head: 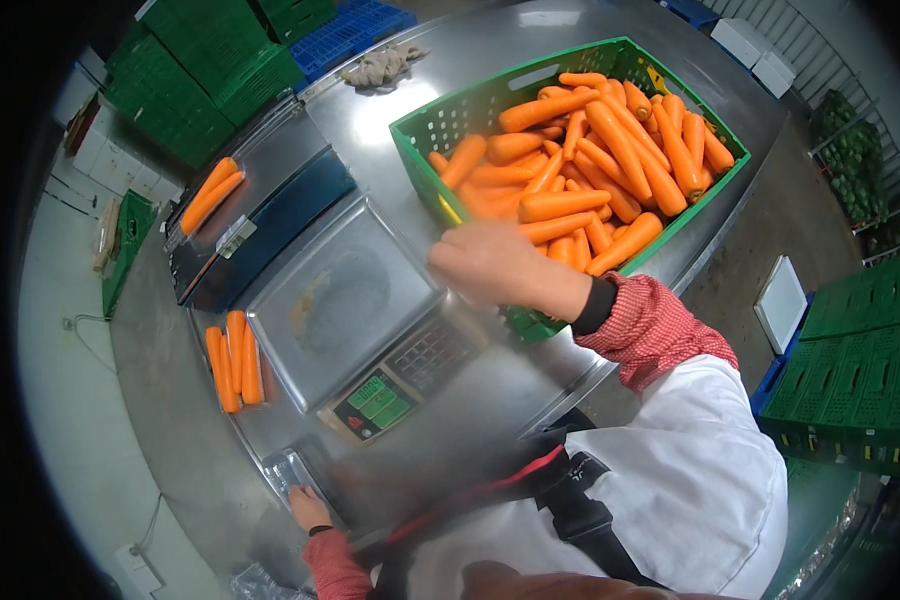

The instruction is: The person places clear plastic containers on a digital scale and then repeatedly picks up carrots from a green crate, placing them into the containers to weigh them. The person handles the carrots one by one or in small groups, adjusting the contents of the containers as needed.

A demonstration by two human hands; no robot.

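Note:
My right hand [484, 261], blurred, is over the near left edge of a green plastic crate [720, 191] full of loose orange carrots [619, 150]; its fingers look curled, and whether they hold anything does not show. At lower left my left hand [309, 508] touches a clear plastic tray [289, 472] on the steel table. Between the hands stands a digital scale with a bare metal pan [345, 300] and a lit green display. Left of the pan lies a clear tray of several carrots [234, 360]. More packed carrots [211, 196] rest farther back, beyond a dark blue panel.
A crumpled cloth [382, 67] lies at the table's back edge. Green crates [187, 82] and a blue pallet [352, 34] stand behind it. More stacked green crates [847, 352] are at the right, beside a white lid [781, 304]. Clear plastic [259, 581] lies at bottom left.

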